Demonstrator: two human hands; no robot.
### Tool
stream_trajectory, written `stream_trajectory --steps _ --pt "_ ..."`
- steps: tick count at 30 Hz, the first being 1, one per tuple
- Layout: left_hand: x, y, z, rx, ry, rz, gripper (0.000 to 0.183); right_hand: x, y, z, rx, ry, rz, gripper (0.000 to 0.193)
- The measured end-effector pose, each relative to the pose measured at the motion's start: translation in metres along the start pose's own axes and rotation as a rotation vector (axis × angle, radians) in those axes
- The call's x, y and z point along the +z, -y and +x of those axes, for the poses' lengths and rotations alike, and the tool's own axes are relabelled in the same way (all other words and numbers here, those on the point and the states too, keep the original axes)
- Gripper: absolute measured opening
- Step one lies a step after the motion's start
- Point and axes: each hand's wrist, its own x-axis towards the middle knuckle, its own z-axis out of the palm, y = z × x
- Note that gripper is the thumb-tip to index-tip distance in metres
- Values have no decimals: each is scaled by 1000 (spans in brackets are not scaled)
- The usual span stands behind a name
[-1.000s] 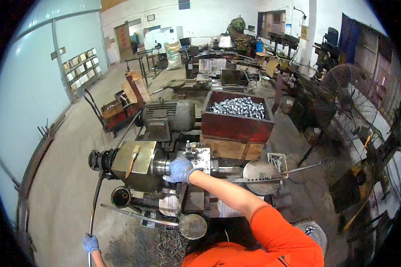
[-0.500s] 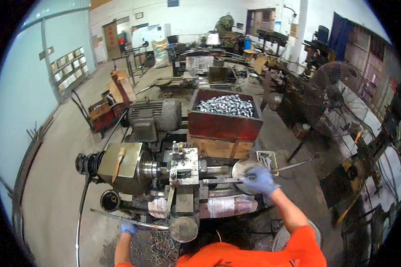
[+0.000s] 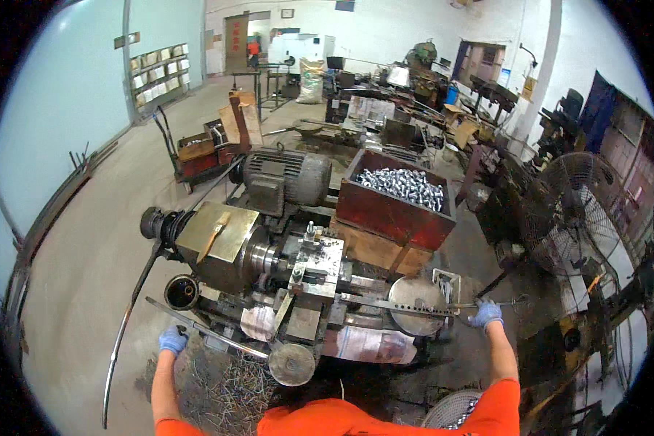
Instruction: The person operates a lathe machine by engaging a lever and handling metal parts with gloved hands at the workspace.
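- Head view shows the left hand (image 3: 173,340) in a blue glove, just beside the steel lever (image 3: 229,339) at the front edge of the lathe; its fingers look bent, but I cannot tell whether they are spread or touch the bar.
- This lever slants: its free end points left and away from the person, and the other end meets a round plate (image 3: 291,365).
- The right hand (image 3: 485,314), also gloved, is at the handle rod (image 3: 465,306) beyond the right end of the lathe; I cannot tell if it is pinching the rod.
- The rod has its long axis nearly crosswise, outer end to the right, probably for longer leverage.
- Behind the lathe's rear edge, a wooden crate (image 3: 378,245) carries the red box (image 3: 392,218) of metal parts, perhaps to keep them within reach.
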Motion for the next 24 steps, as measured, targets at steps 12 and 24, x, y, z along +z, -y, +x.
stream_trajectory --steps 12,24 --pt "-77 -68 -26 -404 -284 -1102 41 63 -2 -26 144 -227 149 51" --pt "-17 -102 22 -595 -544 -1372 23 137 -102 -250 746 -6 274 38"
